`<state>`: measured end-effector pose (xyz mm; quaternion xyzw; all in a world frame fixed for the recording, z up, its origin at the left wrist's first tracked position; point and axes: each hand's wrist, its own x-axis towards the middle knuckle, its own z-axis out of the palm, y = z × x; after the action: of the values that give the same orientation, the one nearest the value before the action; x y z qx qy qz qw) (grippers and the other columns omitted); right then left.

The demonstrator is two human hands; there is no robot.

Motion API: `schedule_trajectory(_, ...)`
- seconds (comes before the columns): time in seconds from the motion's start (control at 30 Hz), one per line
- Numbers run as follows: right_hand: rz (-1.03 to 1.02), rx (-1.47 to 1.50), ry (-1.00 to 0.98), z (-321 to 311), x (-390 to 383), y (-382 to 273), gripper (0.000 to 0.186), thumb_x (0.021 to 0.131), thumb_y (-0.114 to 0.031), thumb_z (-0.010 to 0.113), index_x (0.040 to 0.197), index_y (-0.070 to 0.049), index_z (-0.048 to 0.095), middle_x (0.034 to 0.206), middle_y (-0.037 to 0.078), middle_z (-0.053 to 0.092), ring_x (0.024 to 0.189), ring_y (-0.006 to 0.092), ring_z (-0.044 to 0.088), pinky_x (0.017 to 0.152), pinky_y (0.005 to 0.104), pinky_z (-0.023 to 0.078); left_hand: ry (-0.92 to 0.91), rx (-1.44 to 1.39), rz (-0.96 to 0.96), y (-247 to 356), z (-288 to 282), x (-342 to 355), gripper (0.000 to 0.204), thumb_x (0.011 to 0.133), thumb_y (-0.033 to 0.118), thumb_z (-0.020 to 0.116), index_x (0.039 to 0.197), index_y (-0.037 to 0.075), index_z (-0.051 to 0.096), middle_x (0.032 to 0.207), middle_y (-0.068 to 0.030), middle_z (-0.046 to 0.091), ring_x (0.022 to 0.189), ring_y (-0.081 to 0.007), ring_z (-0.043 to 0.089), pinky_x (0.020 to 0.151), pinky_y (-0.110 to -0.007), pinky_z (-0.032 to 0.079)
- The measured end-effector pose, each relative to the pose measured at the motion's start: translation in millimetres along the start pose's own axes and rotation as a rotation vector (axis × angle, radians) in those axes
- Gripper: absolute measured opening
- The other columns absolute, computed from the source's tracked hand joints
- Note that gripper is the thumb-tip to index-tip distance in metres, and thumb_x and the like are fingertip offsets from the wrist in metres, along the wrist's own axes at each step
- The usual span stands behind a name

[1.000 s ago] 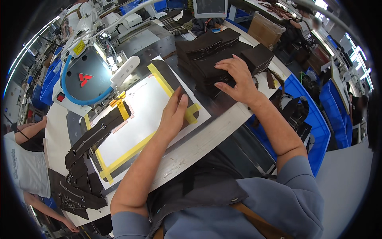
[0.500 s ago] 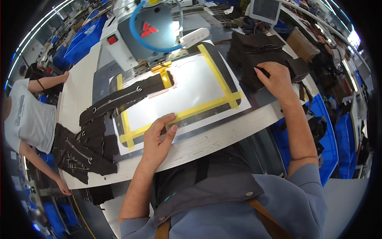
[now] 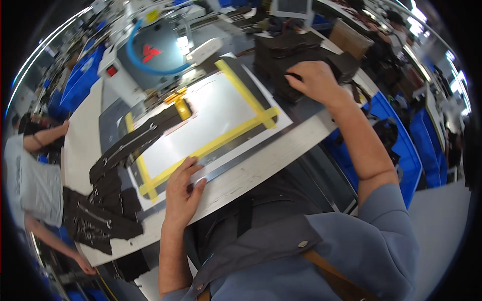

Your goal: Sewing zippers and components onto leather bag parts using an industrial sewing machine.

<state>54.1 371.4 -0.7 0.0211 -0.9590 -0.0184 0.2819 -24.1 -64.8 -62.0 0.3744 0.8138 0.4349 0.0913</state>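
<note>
My left hand [image 3: 183, 193] is open, thumb apart from the fingers, at the near edge of a white plate [image 3: 201, 128] framed with yellow tape. It holds nothing. My right hand [image 3: 315, 84] is curled over a stack of dark fabric pieces [image 3: 278, 62] at the right. Its thumb and fingers bend together, and what lies between them is hidden. A dark fabric strip with a zip [image 3: 138, 135] runs from the left up to a yellow clamp [image 3: 182, 108] under the machine head [image 3: 155, 52].
More dark zipped pieces [image 3: 100, 218] lie heaped at the table's left end, partly hanging over. Another person [image 3: 35, 175] stands at the far left. A blue bin [image 3: 396, 145] with dark material stands below the table at right. A blue hose [image 3: 131, 47] loops across the machine.
The whole view has shifted and tilted, so the table sits further left. My right hand stays at the fabric stack, its fingers still curled. The left stays at the plate's near edge.
</note>
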Motion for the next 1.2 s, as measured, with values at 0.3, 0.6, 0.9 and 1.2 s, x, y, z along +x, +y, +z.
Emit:
schedule_trajectory(0.3,0.017,-0.067,0.142,-6.9,-3.5,-3.6,0.012,0.084,-0.013,0.07,0.091,-0.005,0.073,0.088,0.009,0.074,0.079,0.0286,0.071,0.071,0.0387,0.057,0.082,0.105,0.106,-7.5,6.1,0.3,0.028,0.085,0.008,0.075,0.113,0.003,0.07,0.134,-0.0144,0.065,0.129,-0.0324,0.058,0.104,-0.04,0.047)
schedule_trajectory(0.6,-0.405,0.054,0.244,-21.0,0.9,-135.9,0.015,0.077,-0.016,0.075,0.089,-0.009,0.069,0.088,-0.001,0.07,0.081,0.0167,0.07,0.084,0.0362,0.057,-0.119,-1.129,-0.259,25.2,33.7,36.8,0.074,0.104,0.053,0.049,0.148,-0.006,0.039,0.146,-0.0237,0.052,0.132,-0.031,0.056,0.105,-0.042,0.048)
schedule_trajectory(0.9,-0.499,0.593,-0.121,52.0,20.0,-173.7,0.044,0.084,-0.017,0.071,0.125,-0.005,0.062,0.14,0.014,0.058,0.124,0.0283,0.06,0.112,0.0414,0.042,0.009,-1.16,-0.436,9.7,26.1,50.2,0.03,0.105,0.021,0.056,0.125,-0.002,0.06,0.106,-0.0105,0.071,0.092,-0.016,0.071,0.083,-0.03,0.06)
schedule_trajectory(1.2,-0.332,0.862,-0.464,70.6,10.7,-168.4,0.068,0.084,0.008,0.057,0.149,0.003,0.037,0.159,0.025,0.033,0.137,0.0383,0.049,0.11,0.0397,0.048,-0.021,-0.911,-0.523,10.6,29.5,71.5,0.058,0.09,0.014,0.079,0.135,0.001,0.045,0.114,-0.0119,0.067,0.102,-0.0206,0.07,0.085,-0.035,0.061)
